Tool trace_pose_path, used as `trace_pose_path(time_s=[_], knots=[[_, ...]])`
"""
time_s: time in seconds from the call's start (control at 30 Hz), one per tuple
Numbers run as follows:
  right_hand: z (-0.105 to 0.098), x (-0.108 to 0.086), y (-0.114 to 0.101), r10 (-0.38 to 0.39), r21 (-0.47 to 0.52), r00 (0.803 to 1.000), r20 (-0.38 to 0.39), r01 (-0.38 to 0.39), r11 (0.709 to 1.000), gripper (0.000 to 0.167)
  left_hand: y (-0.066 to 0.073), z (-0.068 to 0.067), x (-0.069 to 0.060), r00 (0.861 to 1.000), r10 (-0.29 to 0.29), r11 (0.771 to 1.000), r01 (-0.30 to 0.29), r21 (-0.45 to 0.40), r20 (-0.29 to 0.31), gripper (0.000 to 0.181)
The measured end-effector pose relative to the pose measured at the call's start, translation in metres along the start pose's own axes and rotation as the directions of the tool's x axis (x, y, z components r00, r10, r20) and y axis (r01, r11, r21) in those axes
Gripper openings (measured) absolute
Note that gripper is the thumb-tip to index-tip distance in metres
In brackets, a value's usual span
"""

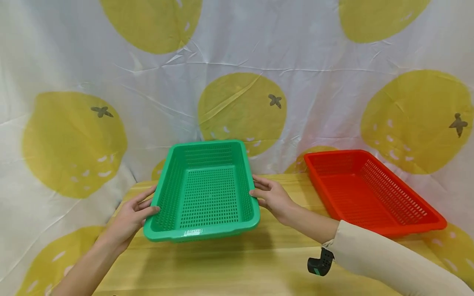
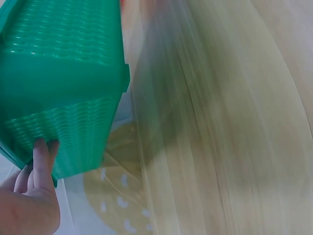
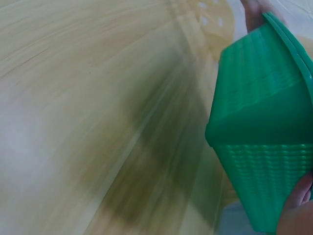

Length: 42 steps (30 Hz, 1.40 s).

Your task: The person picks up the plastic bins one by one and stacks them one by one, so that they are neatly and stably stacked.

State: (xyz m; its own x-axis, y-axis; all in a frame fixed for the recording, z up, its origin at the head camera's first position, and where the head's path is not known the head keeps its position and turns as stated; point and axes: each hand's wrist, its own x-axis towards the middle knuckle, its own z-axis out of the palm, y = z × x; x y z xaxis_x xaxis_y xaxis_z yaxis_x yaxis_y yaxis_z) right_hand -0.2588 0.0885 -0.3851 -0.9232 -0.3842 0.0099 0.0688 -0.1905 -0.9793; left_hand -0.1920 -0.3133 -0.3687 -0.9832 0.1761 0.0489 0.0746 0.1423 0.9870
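A green perforated basket point(image 1: 209, 197) is held above the wooden table, its inside facing the head view and holding nothing. My left hand point(image 1: 129, 218) grips its left rim, thumb over the edge and fingers on the outer wall. The right rim is pinched by my right hand point(image 1: 275, 199), thumb on top and fingers outside. In the left wrist view, fingers of the left hand point(image 2: 36, 191) press the basket's side wall point(image 2: 83, 127). The right wrist view shows the basket's outer wall point(image 3: 264, 171) with the right hand point(image 3: 296, 210) at its lower edge.
A red perforated basket point(image 1: 355, 197) stands at the right of the wooden table point(image 1: 222, 271). Behind the table hangs a pale cloth point(image 1: 163, 98) with yellow fruit prints. A black device point(image 1: 320, 263) is attached at my right wrist.
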Motion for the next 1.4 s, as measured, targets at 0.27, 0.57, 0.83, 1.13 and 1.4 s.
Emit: trace_pose_path(time_s=[0.27,0.57,0.83,1.13,1.4], knots=[[-0.025,-0.013,-0.001,-0.005,0.01,1.0,-0.002,0.005,1.0,0.064,-0.005,0.027,0.007,1.0,-0.017,1.0,0.017,-0.022,-0.021,0.076],[-0.047,-0.032,-0.001,-0.01,-0.026,0.999,-0.05,0.009,1.0,0.069,-0.009,0.056,0.015,0.998,-0.063,0.996,0.062,-0.062,-0.024,0.075],[-0.062,-0.043,0.0,0.004,-0.059,0.998,-0.07,-0.008,0.998,0.067,-0.018,0.074,0.022,0.994,-0.107,0.992,0.106,-0.072,-0.021,0.075],[-0.071,-0.048,0.006,0.012,-0.083,0.994,-0.11,-0.021,0.996,0.067,-0.029,0.089,0.028,0.992,-0.119,0.99,0.116,-0.076,-0.044,0.076],[-0.075,-0.049,0.013,0.028,-0.085,0.987,-0.157,-0.041,0.996,0.067,-0.037,0.098,0.03,0.988,-0.138,0.989,0.134,-0.07,-0.064,0.075]])
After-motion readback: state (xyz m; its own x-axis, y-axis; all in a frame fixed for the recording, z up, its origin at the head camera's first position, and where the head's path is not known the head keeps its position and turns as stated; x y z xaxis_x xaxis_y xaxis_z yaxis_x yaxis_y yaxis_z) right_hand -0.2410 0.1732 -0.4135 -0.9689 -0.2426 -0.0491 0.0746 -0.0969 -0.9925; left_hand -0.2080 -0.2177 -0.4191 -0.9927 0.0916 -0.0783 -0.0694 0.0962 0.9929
